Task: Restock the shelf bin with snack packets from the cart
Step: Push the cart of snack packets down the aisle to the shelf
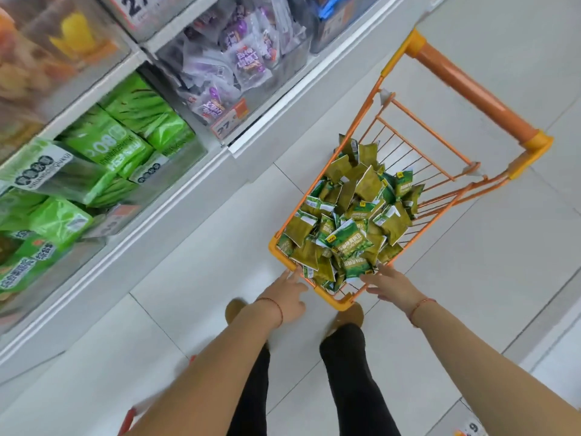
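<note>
Both hands, left (287,294) and right (390,284), reach spread-fingered (each grip empty) toward green snack packets (349,221) heaped in the orange cart (481,99), seemingly to scoop some.

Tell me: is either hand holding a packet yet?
No. Both the left hand and right hand are open at the cart's near rim, holding nothing.

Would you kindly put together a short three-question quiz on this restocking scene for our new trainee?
1. True or false: the cart holds purple packets.
2. Which hand reaches the green packets at the cart's near end? A) left hand B) right hand
3. Fill in: the cart's handle is coloured ____.

Key: 1 false, they are green; purple ones sit in a shelf bin. 2 B; the left hand rests by the cart's corner rim. 3 orange.
</note>
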The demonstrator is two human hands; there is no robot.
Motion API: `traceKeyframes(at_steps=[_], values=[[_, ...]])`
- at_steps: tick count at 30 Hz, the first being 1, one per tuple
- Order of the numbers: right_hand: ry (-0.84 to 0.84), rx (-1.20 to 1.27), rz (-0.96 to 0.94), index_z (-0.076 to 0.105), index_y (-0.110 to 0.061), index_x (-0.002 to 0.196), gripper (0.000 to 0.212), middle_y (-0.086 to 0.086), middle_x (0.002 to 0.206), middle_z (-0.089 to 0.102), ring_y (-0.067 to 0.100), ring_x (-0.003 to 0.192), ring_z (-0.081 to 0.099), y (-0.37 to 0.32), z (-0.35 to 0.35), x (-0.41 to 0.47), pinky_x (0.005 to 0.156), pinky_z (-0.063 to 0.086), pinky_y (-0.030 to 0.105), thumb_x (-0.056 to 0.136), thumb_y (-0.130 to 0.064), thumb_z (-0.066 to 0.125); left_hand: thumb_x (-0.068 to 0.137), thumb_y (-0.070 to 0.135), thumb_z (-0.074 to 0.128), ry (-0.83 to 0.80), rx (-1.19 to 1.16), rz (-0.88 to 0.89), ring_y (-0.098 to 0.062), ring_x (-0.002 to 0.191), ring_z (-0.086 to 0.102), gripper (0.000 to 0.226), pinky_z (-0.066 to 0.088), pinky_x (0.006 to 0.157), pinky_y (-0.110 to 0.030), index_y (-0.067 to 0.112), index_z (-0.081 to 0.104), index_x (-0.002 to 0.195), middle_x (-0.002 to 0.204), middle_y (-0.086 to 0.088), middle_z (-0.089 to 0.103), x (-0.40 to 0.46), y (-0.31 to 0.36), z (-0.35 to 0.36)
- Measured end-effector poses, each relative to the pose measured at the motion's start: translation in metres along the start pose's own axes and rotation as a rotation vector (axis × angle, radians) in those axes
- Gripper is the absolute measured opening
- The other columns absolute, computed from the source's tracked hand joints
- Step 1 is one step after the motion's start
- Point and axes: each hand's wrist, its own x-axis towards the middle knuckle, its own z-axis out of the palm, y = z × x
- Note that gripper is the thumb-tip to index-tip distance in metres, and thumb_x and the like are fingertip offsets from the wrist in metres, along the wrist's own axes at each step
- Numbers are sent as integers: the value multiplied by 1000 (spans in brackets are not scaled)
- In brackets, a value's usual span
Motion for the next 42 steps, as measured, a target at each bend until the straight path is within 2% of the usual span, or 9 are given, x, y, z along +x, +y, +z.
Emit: traceKeyframes(at_steps=[3, 6, 8, 14, 22, 30, 35, 40, 42], values=[[3, -29, 10, 19, -11, 150, 70, 9, 145, 40, 26, 109, 52, -7, 45, -6, 85, 39, 27, 93, -19, 59, 98, 22, 39, -26, -16, 0, -20, 146, -6, 51, 9, 117, -33, 22, 28, 148, 159, 1, -13, -17, -43, -6], [64, -219, 6, 35, -15, 144, 59, 9, 140, 48, 31, 121, 51, -17, 88, -13, 98, 41, 37, 92, -29, 58, 98, 22, 39, -27, 5, -8, -20, 147, -5, 50, 9, 118, -33, 23, 29, 147, 158, 0, -14, -34, -86, -9], [72, -475, -10, 39, -17, 143, 54, 10, 139, 49, 30, 123, 49, -26, 110, -17, 103, 39, 36, 94, -35, 53, 97, 23, 39, -10, 30, -32, -20, 147, -5, 49, 12, 119, -35, 24, 33, 146, 158, 1, -13, -45, -113, -10], [87, -1178, -252, 31, -27, 144, 46, 8, 124, 59, 26, 120, 49, -48, 161, -14, 87, 45, 34, 99, -31, 36, 96, 25, 38, 78, 93, -138, -19, 146, -10, 52, 14, 119, -39, 29, 31, 147, 158, 3, -13, -77, -179, -7], [78, -1416, -404, 35, -24, 141, 45, 4, 125, 60, 24, 126, 40, -58, 249, -16, 97, 40, 35, 97, -32, 37, 94, 27, 47, 4, 109, -180, -23, 147, -2, 65, 14, 118, -37, 24, 16, 151, 158, -3, -12, -128, -248, -12], [212, -1309, -307, 41, -28, 134, 42, 4, 119, 62, 24, 118, 44, -50, 355, -32, 92, 37, 34, 93, -29, 40, 91, 18, 49, 43, 272, -38, -19, 145, -14, 66, -3, 118, -32, 16, 21, 150, 158, -5, -17, -162, -340, 4], [325, -1126, -273, 53, -26, 121, 30, 5, 114, 64, 25, 116, 46, -42, 418, -52, 88, 41, 30, 94, -28, 39, 88, 9, 45, 143, 348, 62, -18, 146, -10, 72, -7, 117, -31, 13, 12, 151, 159, -2, -11, -184, -399, 20], [399, -1121, -361, 58, -19, 96, 21, 4, 96, 65, 26, 94, 58, -31, 465, -55, 65, 41, 28, 93, -26, 38, 91, 7, 42, 183, 367, 71, -18, 147, -4, 68, -3, 119, -30, 11, 11, 151, 159, -4, -4, -208, -437, 41], [446, -1036, -453, 57, -20, 95, 22, 4, 90, 64, 27, 86, 60, -28, 474, -53, 59, 37, 28, 96, -30, 38, 90, 8, 45, 246, 281, 26, -21, 144, 15, 63, 9, 117, -28, 9, 20, 148, 157, -9, 17, -214, -441, 47]])
